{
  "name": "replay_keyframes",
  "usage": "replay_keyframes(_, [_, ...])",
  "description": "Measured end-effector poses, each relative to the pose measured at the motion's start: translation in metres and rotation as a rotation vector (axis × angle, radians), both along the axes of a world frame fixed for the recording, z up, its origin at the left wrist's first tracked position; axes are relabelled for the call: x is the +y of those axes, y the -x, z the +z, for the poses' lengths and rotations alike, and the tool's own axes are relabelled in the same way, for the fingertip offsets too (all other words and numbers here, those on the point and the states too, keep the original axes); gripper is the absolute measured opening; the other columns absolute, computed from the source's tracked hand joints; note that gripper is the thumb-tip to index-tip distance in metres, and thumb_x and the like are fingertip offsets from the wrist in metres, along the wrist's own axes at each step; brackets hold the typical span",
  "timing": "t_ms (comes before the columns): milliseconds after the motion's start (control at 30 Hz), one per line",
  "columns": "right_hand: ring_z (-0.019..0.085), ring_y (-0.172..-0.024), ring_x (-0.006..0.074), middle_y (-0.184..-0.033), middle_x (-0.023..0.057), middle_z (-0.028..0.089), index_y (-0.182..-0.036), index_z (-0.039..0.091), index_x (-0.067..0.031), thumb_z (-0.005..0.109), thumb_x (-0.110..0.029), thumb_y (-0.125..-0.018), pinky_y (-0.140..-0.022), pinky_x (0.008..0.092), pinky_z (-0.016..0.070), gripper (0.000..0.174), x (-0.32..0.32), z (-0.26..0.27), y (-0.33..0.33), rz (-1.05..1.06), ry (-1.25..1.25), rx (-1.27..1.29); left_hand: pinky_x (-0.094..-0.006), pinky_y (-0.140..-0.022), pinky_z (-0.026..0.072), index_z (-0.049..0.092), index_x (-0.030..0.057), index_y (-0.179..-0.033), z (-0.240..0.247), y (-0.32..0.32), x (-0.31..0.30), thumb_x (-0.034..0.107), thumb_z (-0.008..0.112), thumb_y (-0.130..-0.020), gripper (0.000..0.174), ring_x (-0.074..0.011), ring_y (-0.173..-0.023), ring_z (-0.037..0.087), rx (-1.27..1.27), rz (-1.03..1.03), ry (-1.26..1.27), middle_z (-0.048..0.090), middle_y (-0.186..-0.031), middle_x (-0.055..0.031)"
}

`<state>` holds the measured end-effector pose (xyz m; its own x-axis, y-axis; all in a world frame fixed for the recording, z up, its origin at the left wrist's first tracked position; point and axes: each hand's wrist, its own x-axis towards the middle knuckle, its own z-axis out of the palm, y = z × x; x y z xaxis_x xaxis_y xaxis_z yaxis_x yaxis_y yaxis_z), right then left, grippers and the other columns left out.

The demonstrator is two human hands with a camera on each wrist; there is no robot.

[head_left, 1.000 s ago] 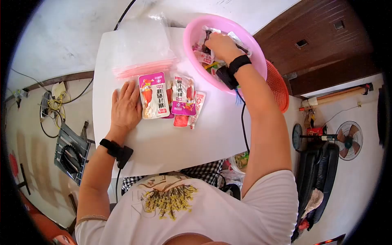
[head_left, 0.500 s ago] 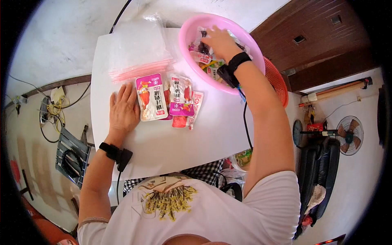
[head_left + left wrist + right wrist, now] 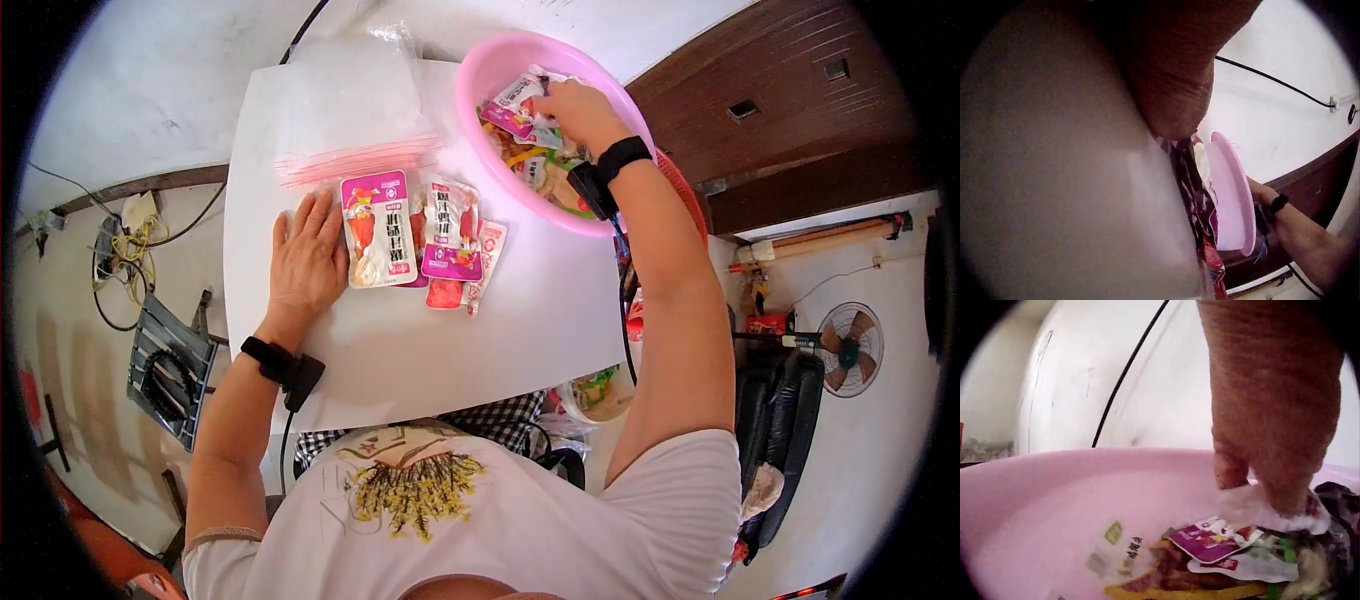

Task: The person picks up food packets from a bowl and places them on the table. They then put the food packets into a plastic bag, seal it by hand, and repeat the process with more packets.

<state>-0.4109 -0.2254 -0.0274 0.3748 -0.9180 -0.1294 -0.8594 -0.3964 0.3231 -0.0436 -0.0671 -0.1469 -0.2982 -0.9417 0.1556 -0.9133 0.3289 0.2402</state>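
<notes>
In the head view the left hand [image 3: 308,262] lies flat on the white table [image 3: 400,370], fingers extended, beside a purple-and-white food packet [image 3: 379,230]. More packets [image 3: 451,228] overlap just right of it. The right hand [image 3: 585,113] reaches into a pink basin [image 3: 478,150] at the upper right and pinches a white-and-purple packet [image 3: 515,108] among mixed packets. From the right wrist view, thumb and fingers of the right hand [image 3: 1275,406] press into a crinkled whitish wrapper [image 3: 1254,505]; their tips are partly hidden. The left wrist view shows part of the left hand [image 3: 1172,75].
A stack of clear bags with pink edges [image 3: 355,110] lies behind the left hand. A red basket [image 3: 680,195] stands partly behind the basin and right arm. A black cable [image 3: 627,300] hangs from the right wrist. Below the table edge is a clear container [image 3: 597,397].
The right hand has moved slightly right inside the basin, and a white-and-purple packet now shows at its fingers. The left hand and the packets on the table have stayed in place.
</notes>
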Motion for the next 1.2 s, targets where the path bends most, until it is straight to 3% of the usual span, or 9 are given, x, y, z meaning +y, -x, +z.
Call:
replay_keyframes(300, [0.067, -0.09, 0.0302, -0.093, 0.0109, 0.07, -0.093, 0.073, -0.0112, 0.056, -0.015, -0.083, -0.073, 0.0417, 0.0547, 0.019, -0.021, 0.003, 0.023, 0.057, 0.132, 0.219, -0.053, -0.111, 0.0232, 0.048, 0.0063, -0.134, -0.01, -0.001, -0.003, 0.016, 0.052, -0.085, 0.05, -0.0271, -0.138, 0.033, 0.031, 0.009, 0.055, 0.039, -0.147, -0.011])
replay_keyframes(400, [0.068, -0.09, 0.0281, -0.09, 0.0106, 0.071, -0.091, 0.073, -0.0077, 0.059, -0.013, -0.082, -0.073, 0.0395, 0.0551, 0.017, -0.015, -0.012, 0.005, 0.08, 0.129, 0.513, -0.0531, -0.11, 0.0242, 0.048, 0.0058, -0.133, -0.009, -0.001, -0.003, 0.015, 0.051, -0.086, 0.048, -0.0271, -0.137, 0.033, 0.033, 0.004, 0.067, 0.04, -0.146, -0.0114])
replay_keyframes(500, [0.069, -0.092, 0.0256, -0.093, 0.0102, 0.072, -0.092, 0.073, -0.0058, 0.062, -0.012, -0.081, -0.074, 0.0375, 0.0555, 0.017, -0.007, -0.019, -0.006, -0.015, 0.013, 0.455, -0.0532, -0.109, 0.0253, 0.049, 0.0052, -0.131, -0.006, -0.002, 0.0, 0.015, 0.052, -0.086, 0.046, -0.0272, -0.137, 0.035, 0.047, -0.003, 0.087, 0.041, -0.145, -0.0117])
replay_keyframes(633, [0.067, -0.094, 0.031, -0.099, 0.0149, 0.07, -0.096, 0.071, -0.0043, 0.079, -0.037, -0.065, -0.081, 0.04, 0.0544, 0.046, -0.004, -0.009, -0.031, -0.151, -0.208, 0.246, -0.053, -0.109, 0.0263, 0.051, 0.0044, -0.129, -0.007, -0.001, -0.003, 0.015, 0.053, -0.086, 0.044, -0.0271, -0.135, 0.036, 0.065, -0.005, 0.114, 0.043, -0.144, -0.0117])
replay_keyframes(733, [0.064, -0.097, 0.0349, -0.106, 0.0162, 0.066, -0.105, 0.064, -0.0032, 0.083, -0.044, -0.055, -0.085, 0.0431, 0.052, 0.067, -0.011, -0.027, -0.029, -0.072, -0.126, -0.035, -0.0522, -0.11, 0.0255, 0.048, 0.0045, -0.133, -0.005, -0.004, 0.0, 0.014, 0.051, -0.087, 0.047, -0.0271, -0.137, 0.034, 0.017, -0.011, 0.057, 0.041, -0.146, -0.0115])
replay_keyframes(833, [0.062, -0.101, 0.0345, -0.109, 0.0193, 0.062, -0.106, 0.061, -0.0019, 0.083, -0.038, -0.057, -0.086, 0.0418, 0.0511, 0.065, -0.017, -0.041, -0.022, 0.085, -0.028, -0.139, -0.0519, -0.111, 0.0256, 0.047, 0.0046, -0.135, -0.004, -0.003, -0.002, 0.014, 0.051, -0.088, 0.048, -0.0262, -0.138, 0.034, 0.004, -0.004, 0.032, 0.04, -0.146, -0.0108])
replay_keyframes(1033, [0.065, -0.095, 0.0347, -0.101, 0.021, 0.067, -0.098, 0.068, -0.0005, 0.061, -0.018, -0.079, -0.083, 0.0436, 0.0523, 0.027, -0.016, -0.02, -0.055, -0.217, -0.253, 0.074, -0.0527, -0.109, 0.0264, 0.049, 0.0049, -0.131, -0.008, -0.004, -0.005, 0.015, 0.052, -0.087, 0.046, -0.0258, -0.137, 0.035, 0.028, -0.004, 0.061, 0.042, -0.145, -0.0107])
replay_keyframes(1067, [0.066, -0.092, 0.0355, -0.098, 0.0213, 0.068, -0.093, 0.07, -0.001, 0.051, -0.013, -0.084, -0.081, 0.0445, 0.0524, 0.025, -0.027, -0.036, -0.039, -0.07, -0.137, 0.134, -0.0525, -0.109, 0.027, 0.051, 0.0053, -0.129, -0.009, -0.004, -0.005, 0.016, 0.052, -0.087, 0.044, -0.0255, -0.136, 0.035, 0.037, -0.004, 0.083, 0.043, -0.144, -0.0103])
replay_keyframes(1200, [0.065, -0.09, 0.039, -0.097, 0.0222, 0.067, -0.1, 0.068, -0.0019, 0.048, -0.02, -0.087, -0.08, 0.0474, 0.0513, 0.03, -0.021, -0.001, -0.028, -0.164, 0.103, -0.062, -0.0534, -0.11, 0.0267, 0.048, 0.0044, -0.133, -0.005, -0.004, -0.004, 0.013, 0.052, -0.086, 0.048, -0.0269, -0.136, 0.035, 0.028, -0.007, 0.05, 0.041, -0.146, -0.0111])
